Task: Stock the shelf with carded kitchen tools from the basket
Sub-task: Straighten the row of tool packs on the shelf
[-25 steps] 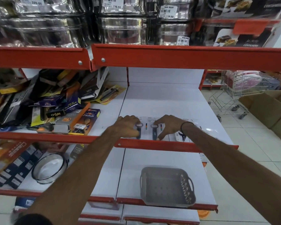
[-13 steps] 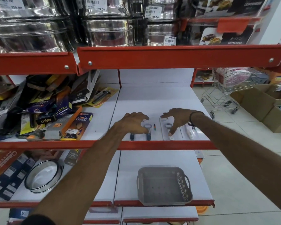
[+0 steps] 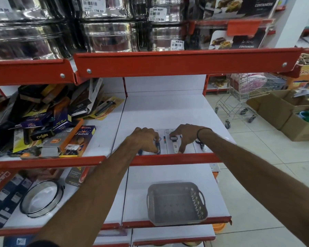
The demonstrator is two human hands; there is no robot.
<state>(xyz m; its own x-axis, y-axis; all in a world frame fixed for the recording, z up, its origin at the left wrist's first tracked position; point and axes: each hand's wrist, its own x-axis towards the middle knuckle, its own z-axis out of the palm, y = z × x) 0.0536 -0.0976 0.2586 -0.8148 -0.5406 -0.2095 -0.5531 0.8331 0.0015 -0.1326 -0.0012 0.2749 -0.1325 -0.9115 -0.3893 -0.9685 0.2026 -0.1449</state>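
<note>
Carded kitchen tools [image 3: 169, 141] lie flat in a row at the front of the white middle shelf [image 3: 168, 111], just behind its red front lip.

Left hand [image 3: 144, 139]: palm down, fingers curled onto a card bearing a dark-handled tool [image 3: 158, 147]; fingertips press the tool near its lower end. Whether this grip pinches the card or only presses on it, I cannot tell.

Right hand [image 3: 185, 136]: palm down, thumb and forefinger spread over the neighbouring card, touching the white-handled tool [image 3: 175, 146] at its dark head and near its lower tip. Grasped or merely steadied: cannot tell. A dark band circles this wrist.

Just outboard of the right grip, another carded tool [image 3: 201, 145] lies flat, partly hidden by the forearm.

Below both grips, on the next shelf down, a grey plastic basket [image 3: 177, 202] stands at the shelf's front edge, its visible interior showing only its perforated floor.

Left of the left grip, same shelf level, a loose heap of boxed and carded goods [image 3: 48, 122]. Lower left: a round steel sieve [image 3: 41, 198]. Above: stacked steel containers [image 3: 107, 32] with price labels. Far right of the right grip, on the tiled floor: a wire trolley [image 3: 243, 97] and cardboard boxes [image 3: 285, 111].
</note>
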